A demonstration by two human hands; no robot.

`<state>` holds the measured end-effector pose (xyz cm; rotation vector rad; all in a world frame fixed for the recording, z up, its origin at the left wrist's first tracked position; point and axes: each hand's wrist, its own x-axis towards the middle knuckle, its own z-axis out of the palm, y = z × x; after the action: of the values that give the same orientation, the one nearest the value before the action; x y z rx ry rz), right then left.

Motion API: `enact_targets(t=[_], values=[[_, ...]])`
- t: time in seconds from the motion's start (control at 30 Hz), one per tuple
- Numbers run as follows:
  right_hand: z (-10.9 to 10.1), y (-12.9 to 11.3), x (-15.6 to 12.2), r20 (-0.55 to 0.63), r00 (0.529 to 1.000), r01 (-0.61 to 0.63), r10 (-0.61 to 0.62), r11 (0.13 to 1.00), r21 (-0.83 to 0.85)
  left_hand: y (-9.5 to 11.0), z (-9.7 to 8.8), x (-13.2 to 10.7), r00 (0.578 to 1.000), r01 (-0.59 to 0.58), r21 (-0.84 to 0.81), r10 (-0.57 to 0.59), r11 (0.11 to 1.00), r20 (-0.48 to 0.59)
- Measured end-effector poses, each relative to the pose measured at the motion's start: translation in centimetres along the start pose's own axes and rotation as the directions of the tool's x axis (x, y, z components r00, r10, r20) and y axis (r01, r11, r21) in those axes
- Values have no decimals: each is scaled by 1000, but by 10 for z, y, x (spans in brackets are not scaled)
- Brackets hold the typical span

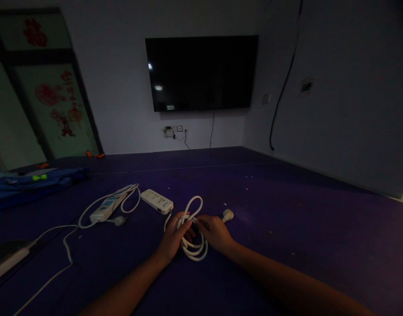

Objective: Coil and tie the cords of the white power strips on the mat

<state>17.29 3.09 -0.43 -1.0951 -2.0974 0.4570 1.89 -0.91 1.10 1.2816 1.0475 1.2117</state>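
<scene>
A white power cord (195, 253) is gathered in loops between my two hands, low in the middle of the view. My left hand (175, 232) is closed round the coil, its thumb across the strands. Fingers of my right hand (215, 231) pinch the cord on the other side; part of that grip is hidden. One loop stands up above my fingers. The cord runs back to a white power strip (157, 202), lying just beyond my left hand. A white plug (227, 215) shows right behind my right hand.
Left on the dark purple surface (287, 210) lie a second power strip (105, 208) with looped cord and plug (119, 220), and another white strip (8, 263) with a trailing cable. Blue cloth (40, 182) lies farther back. A television (203, 73) hangs on the far wall.
</scene>
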Motion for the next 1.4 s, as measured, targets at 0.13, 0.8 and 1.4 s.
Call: enact_targets(t=[0.13,0.8,1.4], values=[[0,0,0,-5,1000,-5,5,1000,-8,-2,-1,1,1000,0,-1,0,1000,6],[-2,-3,-1,25,1000,-20,20,1000,7,3,1,-1,1000,-22,-8,22,1000,-1],[-1,0,0,17,1000,0,0,1000,-2,-2,-1,2,1000,-13,-4,13,1000,7]])
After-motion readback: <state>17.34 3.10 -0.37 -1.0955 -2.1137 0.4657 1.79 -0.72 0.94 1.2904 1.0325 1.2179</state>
